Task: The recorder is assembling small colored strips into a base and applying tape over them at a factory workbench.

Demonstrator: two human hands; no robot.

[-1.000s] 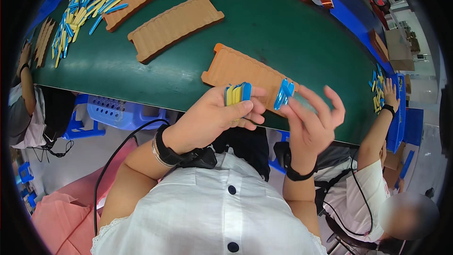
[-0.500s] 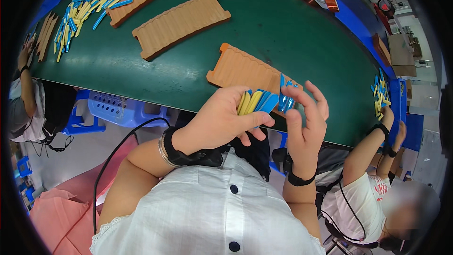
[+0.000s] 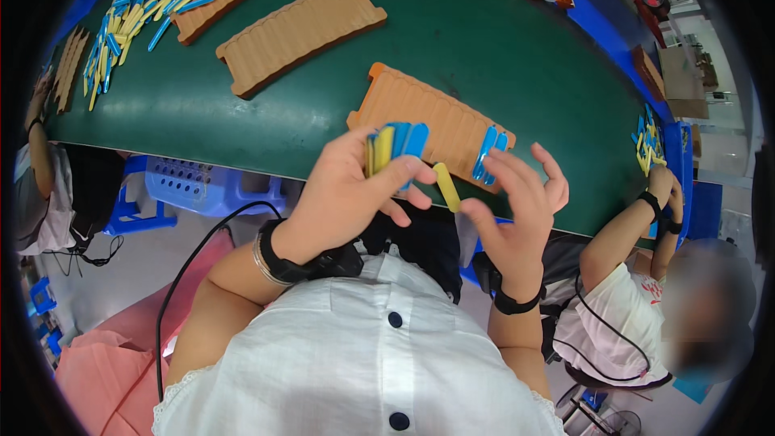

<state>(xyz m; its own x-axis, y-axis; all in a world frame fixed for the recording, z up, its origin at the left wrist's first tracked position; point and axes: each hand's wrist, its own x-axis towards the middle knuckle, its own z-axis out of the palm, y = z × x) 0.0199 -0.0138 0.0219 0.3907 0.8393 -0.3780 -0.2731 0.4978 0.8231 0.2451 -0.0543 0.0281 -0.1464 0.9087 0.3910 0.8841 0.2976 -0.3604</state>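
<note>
Centrally, flat round-ended blue and yellow sticks [image 3: 387,145] clasped in curled left hand [image 3: 335,190], right hand [image 3: 521,206] with fingers spread, thumb at one yellow stick [image 3: 446,186], grooved tan tray [image 3: 420,109] near green table's [image 3: 517,40] front edge, bare surface beyond.

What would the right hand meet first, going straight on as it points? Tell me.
Probably the blue sticks at the right end of the nearest brown tray; their depth from the right hand is unclear.

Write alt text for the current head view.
A person's left hand holds a bunch of blue and yellow sticks at a green table; one yellow stick shows between it and the right hand. Nearby, a grooved brown tray holds blue sticks at its right end.
</note>
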